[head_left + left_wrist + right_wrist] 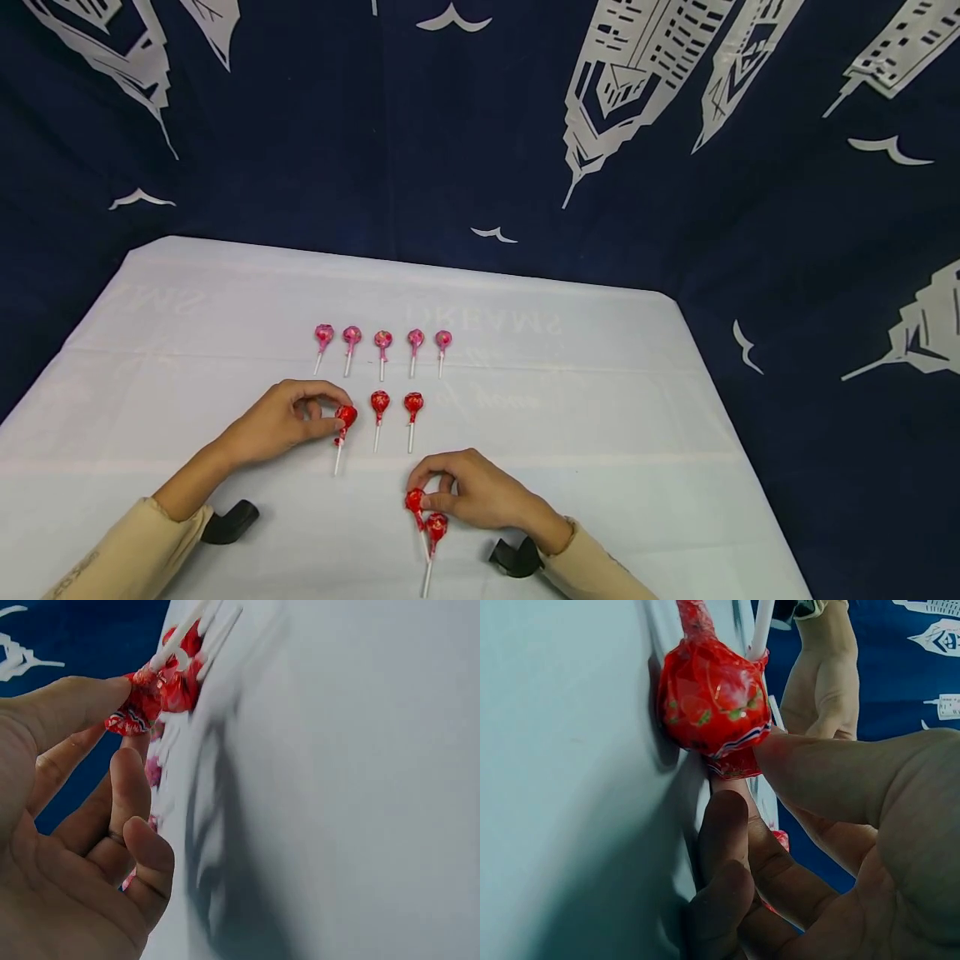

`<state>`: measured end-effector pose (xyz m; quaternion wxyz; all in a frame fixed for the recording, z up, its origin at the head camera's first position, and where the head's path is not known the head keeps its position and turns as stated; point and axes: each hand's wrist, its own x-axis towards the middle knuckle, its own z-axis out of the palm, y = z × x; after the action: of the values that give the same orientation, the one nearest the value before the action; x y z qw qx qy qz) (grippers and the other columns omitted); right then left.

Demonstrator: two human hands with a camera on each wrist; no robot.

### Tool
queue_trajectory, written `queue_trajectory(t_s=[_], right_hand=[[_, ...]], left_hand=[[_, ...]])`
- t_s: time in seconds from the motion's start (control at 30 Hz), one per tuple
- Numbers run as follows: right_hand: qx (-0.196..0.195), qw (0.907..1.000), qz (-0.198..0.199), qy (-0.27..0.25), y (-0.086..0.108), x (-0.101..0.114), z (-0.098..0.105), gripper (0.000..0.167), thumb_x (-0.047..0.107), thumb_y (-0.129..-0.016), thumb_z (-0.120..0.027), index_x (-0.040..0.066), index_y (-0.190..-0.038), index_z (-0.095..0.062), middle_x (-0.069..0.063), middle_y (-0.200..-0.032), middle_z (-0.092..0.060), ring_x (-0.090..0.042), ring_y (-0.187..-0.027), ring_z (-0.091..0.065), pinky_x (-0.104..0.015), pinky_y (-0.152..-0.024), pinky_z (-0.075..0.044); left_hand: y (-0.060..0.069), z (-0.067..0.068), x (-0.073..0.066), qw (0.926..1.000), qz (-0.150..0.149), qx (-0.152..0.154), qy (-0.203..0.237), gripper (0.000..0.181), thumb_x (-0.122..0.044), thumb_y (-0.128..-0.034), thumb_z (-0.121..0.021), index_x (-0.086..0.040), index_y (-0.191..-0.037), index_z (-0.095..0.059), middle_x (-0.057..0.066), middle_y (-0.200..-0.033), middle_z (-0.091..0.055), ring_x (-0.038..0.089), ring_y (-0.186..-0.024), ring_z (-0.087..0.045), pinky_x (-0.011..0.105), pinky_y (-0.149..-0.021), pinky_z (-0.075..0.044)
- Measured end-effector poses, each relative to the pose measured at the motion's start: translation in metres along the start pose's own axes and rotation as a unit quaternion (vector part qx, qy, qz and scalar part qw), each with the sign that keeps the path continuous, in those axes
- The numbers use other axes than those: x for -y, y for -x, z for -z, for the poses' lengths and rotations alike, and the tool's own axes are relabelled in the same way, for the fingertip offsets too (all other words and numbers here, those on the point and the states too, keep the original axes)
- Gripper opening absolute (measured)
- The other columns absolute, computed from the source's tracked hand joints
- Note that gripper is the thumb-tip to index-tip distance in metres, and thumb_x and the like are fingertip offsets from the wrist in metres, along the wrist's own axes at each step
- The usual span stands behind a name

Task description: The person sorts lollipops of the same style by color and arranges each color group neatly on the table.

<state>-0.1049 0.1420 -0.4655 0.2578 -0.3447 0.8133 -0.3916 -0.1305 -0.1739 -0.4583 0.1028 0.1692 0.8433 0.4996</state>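
My left hand (288, 423) pinches a red-wrapped lollipop (346, 416) by its candy head, between thumb and finger, its white stick pointing toward me. To the right of it two more red lollipops, one (380, 402) beside the other (413, 403), lie in a row. Nearer to me, my right hand (480, 492) pinches another red lollipop (415, 500) by the head. Close against that one lies a further red lollipop (714, 697), its stick crossing the held one's stick in the head view. In the left wrist view, thumb and finger grip the red wrapper (142, 705).
Behind the red ones, several pink lollipops (383, 340) form a row with sticks toward me. All lie on a white cloth-covered table (600, 417). A dark blue curtain (465, 142) with white building prints hangs behind. Black wrist-camera mounts (231, 522) sit at both wrists.
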Motion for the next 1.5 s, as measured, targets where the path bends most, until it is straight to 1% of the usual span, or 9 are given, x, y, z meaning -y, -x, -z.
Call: queue_trajectory(t_s=[0.2,0.4,0.43,0.57,0.67,0.87,1.0,1.3,1.5], right_hand=[[0.002,1.0000,-0.002,0.002,0.001,0.001,0.001,0.017,0.012,-0.092,-0.073,0.021,-0.105,-0.070,0.013,-0.094,-0.066,0.005,-0.067,-0.053,-0.013,-0.064,-0.043],[0.004,1.0000,0.000,0.005,0.000,0.000,0.001,0.017,0.011,-0.092,-0.073,0.021,-0.106,-0.070,0.013,-0.094,-0.067,0.005,-0.067,-0.053,-0.013,-0.065,-0.044],[0.004,1.0000,0.001,0.004,0.000,0.000,0.001,0.017,0.011,-0.092,-0.073,0.021,-0.106,-0.070,0.013,-0.095,-0.067,0.004,-0.067,-0.053,-0.013,-0.065,-0.044],[0.003,1.0000,0.001,0.002,0.000,-0.001,0.000,0.017,0.012,-0.092,-0.073,0.021,-0.106,-0.070,0.012,-0.095,-0.068,0.005,-0.067,-0.053,-0.013,-0.065,-0.044],[0.004,1.0000,0.001,0.001,0.000,-0.001,0.000,0.017,0.013,-0.092,-0.073,0.021,-0.106,-0.070,0.012,-0.095,-0.068,0.005,-0.067,-0.053,-0.013,-0.065,-0.043],[0.005,1.0000,0.004,0.002,0.001,-0.001,0.000,0.016,0.013,-0.092,-0.073,0.020,-0.107,-0.070,0.013,-0.095,-0.068,0.005,-0.067,-0.053,-0.013,-0.065,-0.044],[0.004,1.0000,0.002,0.000,0.001,0.000,0.000,0.017,0.012,-0.092,-0.073,0.020,-0.107,-0.070,0.013,-0.096,-0.067,0.005,-0.067,-0.053,-0.013,-0.065,-0.044],[0.004,1.0000,-0.002,-0.004,0.000,-0.001,0.000,0.017,0.012,-0.092,-0.073,0.021,-0.107,-0.070,0.014,-0.096,-0.067,0.004,-0.067,-0.054,-0.013,-0.064,-0.043],[0.005,1.0000,-0.002,0.000,0.000,-0.001,0.000,0.017,0.013,-0.092,-0.073,0.021,-0.106,-0.070,0.014,-0.095,-0.067,0.004,-0.067,-0.054,-0.013,-0.063,-0.043]], left_hand=[[-0.007,0.004,0.007,0.9993,0.019,-0.029,-0.016,0.021,-0.012,-0.0861,-0.078,-0.015,-0.106,-0.074,0.001,-0.072,-0.061,0.011,-0.065,-0.053,0.024,-0.063,-0.042],[-0.011,0.006,0.016,0.9982,0.027,-0.041,-0.033,0.021,-0.010,-0.0861,-0.077,-0.012,-0.107,-0.074,0.002,-0.082,-0.069,0.010,-0.063,-0.052,0.024,-0.064,-0.041],[-0.012,0.006,0.017,0.9982,0.028,-0.040,-0.033,0.022,-0.010,-0.0864,-0.077,-0.011,-0.108,-0.073,0.002,-0.083,-0.069,0.010,-0.064,-0.052,0.024,-0.064,-0.042],[-0.013,0.008,0.020,0.9983,0.033,-0.038,-0.029,0.022,-0.011,-0.0868,-0.077,-0.011,-0.109,-0.073,0.003,-0.072,-0.064,0.010,-0.067,-0.054,0.023,-0.067,-0.042],[-0.014,0.008,0.021,0.9981,0.042,-0.036,-0.025,0.023,-0.011,-0.0870,-0.077,-0.011,-0.109,-0.073,0.004,-0.068,-0.061,0.011,-0.070,-0.055,0.023,-0.068,-0.043],[-0.016,0.008,0.021,0.9978,0.047,-0.034,-0.033,0.023,-0.011,-0.0876,-0.076,-0.011,-0.111,-0.073,0.005,-0.070,-0.062,0.012,-0.072,-0.056,0.023,-0.069,-0.043],[-0.017,0.008,0.020,0.9975,0.049,-0.035,-0.037,0.023,-0.011,-0.0877,-0.076,-0.010,-0.111,-0.073,0.004,-0.071,-0.063,0.011,-0.068,-0.055,0.023,-0.068,-0.043],[-0.017,0.008,0.019,0.9970,0.040,-0.039,-0.053,0.026,-0.013,-0.0880,-0.076,-0.009,-0.113,-0.072,0.002,-0.070,-0.063,0.011,-0.076,-0.057,0.023,-0.073,-0.043],[-0.016,0.008,0.017,0.9971,0.039,-0.039,-0.053,0.025,-0.012,-0.0881,-0.076,-0.010,-0.113,-0.072,0.003,-0.069,-0.062,0.011,-0.075,-0.056,0.023,-0.071,-0.042]])
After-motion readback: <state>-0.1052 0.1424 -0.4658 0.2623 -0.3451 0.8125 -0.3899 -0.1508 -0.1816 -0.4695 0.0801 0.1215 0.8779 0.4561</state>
